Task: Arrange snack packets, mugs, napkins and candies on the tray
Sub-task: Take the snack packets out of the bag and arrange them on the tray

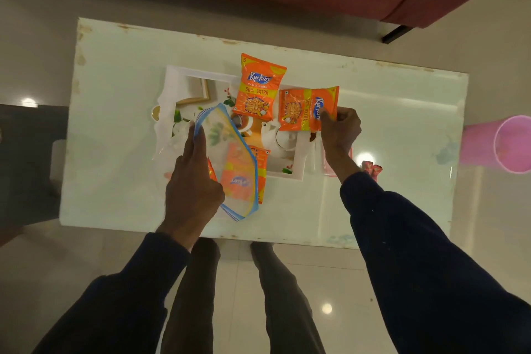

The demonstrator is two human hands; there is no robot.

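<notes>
Head view: your right hand (340,126), fingers pinched on orange Kurkure packet (307,108), lying sideways over right rim of white tray (172,73). Second packet (258,86) upright at tray's far edge. Your left hand (192,184) grips clear zip bag (230,158), blue-edged, w/ more packets inside, over tray's near side. Candies (372,169) on tabletop (120,66), near right wrist.

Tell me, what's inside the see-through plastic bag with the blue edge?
One orange snack packet shows through the clear blue-edged zip bag held by the left hand. Whether more sit behind it is hidden.
</notes>
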